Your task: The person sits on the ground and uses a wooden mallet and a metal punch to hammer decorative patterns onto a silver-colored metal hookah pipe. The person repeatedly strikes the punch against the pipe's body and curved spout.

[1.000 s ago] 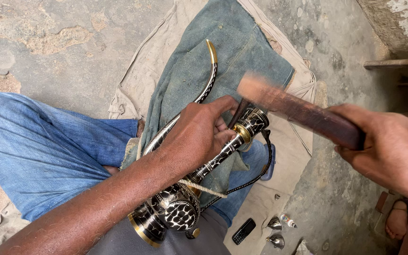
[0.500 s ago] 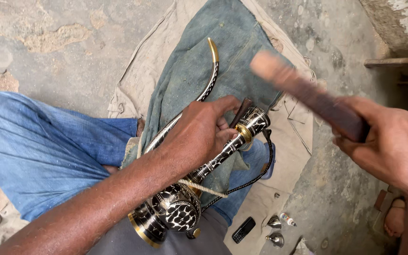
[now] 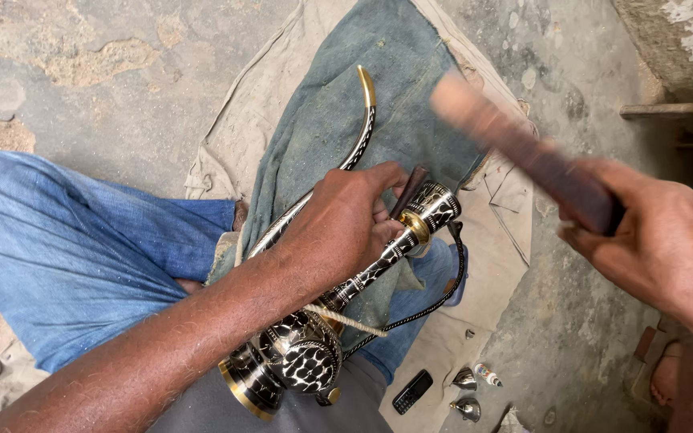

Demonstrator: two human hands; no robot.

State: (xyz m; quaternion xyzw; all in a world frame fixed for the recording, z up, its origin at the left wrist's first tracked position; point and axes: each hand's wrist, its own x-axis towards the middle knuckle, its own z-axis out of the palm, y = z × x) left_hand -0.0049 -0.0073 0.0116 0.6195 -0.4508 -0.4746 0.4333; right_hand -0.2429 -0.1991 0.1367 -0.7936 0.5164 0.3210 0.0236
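Step in hand: hammering work on a decorated metal jug [image 3: 298,357], judging by the raised stick.
Left hand [image 3: 346,220]: gripping the jug's neck and pinning a dark, thin tool [image 3: 411,188] near the brass collar.
Right hand [image 3: 659,240]: closing tightly around a wooden stick [image 3: 515,152], which is blurring in the air, well apart from the jug.
Jug: lying tilted across the lap, over a blue-grey cloth [image 3: 387,88].
Next move: probably calling for a square strike on the tool's head, keeping clear of the left fingers.
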